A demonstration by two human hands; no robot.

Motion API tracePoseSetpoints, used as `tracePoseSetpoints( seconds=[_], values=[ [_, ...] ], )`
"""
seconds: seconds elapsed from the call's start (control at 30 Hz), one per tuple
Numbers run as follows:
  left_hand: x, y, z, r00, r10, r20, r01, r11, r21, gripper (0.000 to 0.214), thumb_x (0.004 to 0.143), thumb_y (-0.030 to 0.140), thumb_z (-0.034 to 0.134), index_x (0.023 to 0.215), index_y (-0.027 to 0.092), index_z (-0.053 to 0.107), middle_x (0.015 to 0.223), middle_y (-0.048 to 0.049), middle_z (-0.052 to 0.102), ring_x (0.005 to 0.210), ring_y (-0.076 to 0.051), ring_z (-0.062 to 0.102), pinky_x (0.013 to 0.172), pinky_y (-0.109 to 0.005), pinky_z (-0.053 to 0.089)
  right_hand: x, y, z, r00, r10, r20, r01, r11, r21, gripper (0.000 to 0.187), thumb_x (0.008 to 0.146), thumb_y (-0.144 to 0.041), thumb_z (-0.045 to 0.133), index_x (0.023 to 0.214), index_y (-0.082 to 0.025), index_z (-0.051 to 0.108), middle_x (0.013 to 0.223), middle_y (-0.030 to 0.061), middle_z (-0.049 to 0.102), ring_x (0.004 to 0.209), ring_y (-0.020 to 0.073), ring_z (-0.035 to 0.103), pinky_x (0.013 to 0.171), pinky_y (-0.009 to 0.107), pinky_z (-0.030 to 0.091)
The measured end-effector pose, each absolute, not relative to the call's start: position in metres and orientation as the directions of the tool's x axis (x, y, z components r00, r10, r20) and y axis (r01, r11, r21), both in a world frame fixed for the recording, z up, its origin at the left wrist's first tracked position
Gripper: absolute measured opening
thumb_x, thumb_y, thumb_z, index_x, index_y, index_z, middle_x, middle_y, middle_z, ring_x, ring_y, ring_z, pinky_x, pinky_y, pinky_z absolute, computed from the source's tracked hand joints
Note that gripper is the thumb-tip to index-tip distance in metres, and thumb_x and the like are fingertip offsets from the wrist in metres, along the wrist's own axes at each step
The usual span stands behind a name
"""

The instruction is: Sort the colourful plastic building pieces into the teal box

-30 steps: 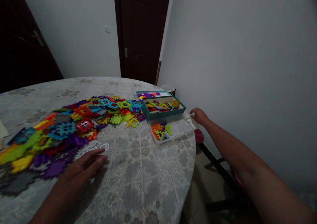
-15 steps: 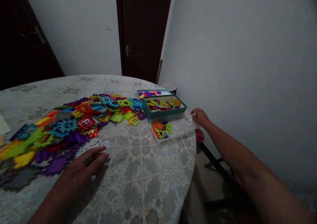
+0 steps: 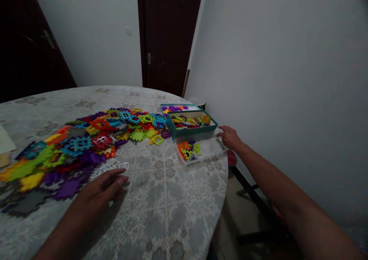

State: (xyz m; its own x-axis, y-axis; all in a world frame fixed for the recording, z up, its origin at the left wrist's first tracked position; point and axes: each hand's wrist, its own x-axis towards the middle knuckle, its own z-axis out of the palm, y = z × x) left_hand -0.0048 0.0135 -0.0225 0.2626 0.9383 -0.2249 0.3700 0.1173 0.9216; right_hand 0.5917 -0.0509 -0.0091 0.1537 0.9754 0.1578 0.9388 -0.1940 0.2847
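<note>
My left hand (image 3: 99, 193) rests on the tablecloth with its fingers loosely stretched out and nothing visible in them. Just beyond its fingertips lie several flat white lattice pieces (image 3: 107, 168). My right hand (image 3: 230, 138) reaches over the right end of a clear plastic tray (image 3: 201, 158), fingers apart, and I see nothing between them. Orange, green and purple toothed plastic pieces (image 3: 188, 151) lie in the tray's left part. Directly behind the tray stands a teal box (image 3: 195, 130) with colourful building pieces inside.
A large heap of colourful interlocking plastic pieces (image 3: 83, 143) spreads over the left of the round table. Behind the teal box is a shallow teal-rimmed lid (image 3: 184, 106) with purple and orange pieces. A red stool seat (image 3: 231, 158) and the wall are on the right.
My right hand has shifted slightly left over the tray's end. White lattice pieces seen beneath its fingers before no longer show there. My left hand stays where it was.
</note>
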Motion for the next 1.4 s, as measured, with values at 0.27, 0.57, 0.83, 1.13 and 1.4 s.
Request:
tracePoseSetpoints(
  seconds=[0.27, 0.57, 0.83, 1.13, 1.4],
  values=[
    [-0.007, 0.012, -0.023, 0.271, 0.943, -0.195, 0.378, 0.082, 0.922, 0.073, 0.077, 0.076, 0.079, 0.130, 0.025, 0.074, 0.108, -0.0107, 0.083, 0.084, -0.028, 0.079, 0.079, -0.039, 0.062, 0.536, -0.073, 0.014, 0.143, 0.917, 0.373, 0.969, -0.206, 0.136, 0.035, 0.092, -0.005, 0.051, 0.109, -0.012, 0.082, 0.128, 0.0203, 0.074, 0.121, 0.0311, 0.064, 0.109, 0.044, 0.049],
    [0.000, -0.005, -0.009, 0.220, 0.975, 0.035, 0.333, -0.109, 0.937, 0.041, 0.087, 0.049, 0.072, 0.115, 0.021, 0.080, 0.093, -0.0072, 0.081, 0.069, -0.021, 0.070, 0.068, -0.034, 0.057, 0.312, -0.114, 0.003, -0.422, 0.807, 0.412, 0.767, 0.560, -0.313, 0.033, 0.097, -0.009, 0.055, 0.125, -0.021, 0.070, 0.130, 0.0144, 0.070, 0.122, 0.0264, 0.067, 0.107, 0.045, 0.058],
    [-0.026, -0.003, 0.005, -0.147, 0.921, 0.360, 0.496, -0.246, 0.833, 0.026, 0.097, 0.030, 0.057, 0.115, 0.023, 0.075, 0.109, -0.0077, 0.082, 0.103, -0.025, 0.076, 0.099, -0.041, 0.059, 0.209, -0.060, -0.033, -0.538, 0.799, 0.269, 0.740, 0.601, -0.302, 0.057, 0.097, -0.026, 0.068, 0.153, -0.022, 0.058, 0.164, 0.0171, 0.053, 0.153, 0.0356, 0.049, 0.124, 0.055, 0.048],
    [-0.128, 0.052, -0.039, -0.238, 0.835, 0.496, 0.895, -0.010, 0.445, 0.047, 0.103, 0.033, 0.058, 0.146, 0.014, 0.060, 0.144, -0.0213, 0.066, 0.139, -0.034, 0.059, 0.123, -0.050, 0.044, 0.172, -0.022, -0.079, -0.379, 0.758, 0.531, 0.798, 0.558, -0.228, 0.049, 0.102, -0.032, 0.060, 0.150, -0.020, 0.056, 0.163, 0.0209, 0.050, 0.153, 0.0410, 0.045, 0.123, 0.065, 0.043],
    [-0.159, 0.106, -0.048, -0.142, 0.918, 0.369, 0.926, -0.008, 0.378, 0.057, 0.107, 0.048, 0.055, 0.149, 0.010, 0.060, 0.143, -0.0236, 0.068, 0.138, -0.034, 0.061, 0.120, -0.045, 0.042, 0.175, -0.017, -0.089, -0.345, 0.770, 0.537, 0.843, 0.506, -0.183, 0.062, 0.099, -0.038, 0.063, 0.158, -0.028, 0.047, 0.165, 0.0212, 0.049, 0.151, 0.0464, 0.048, 0.120, 0.074, 0.040]
  ],
)
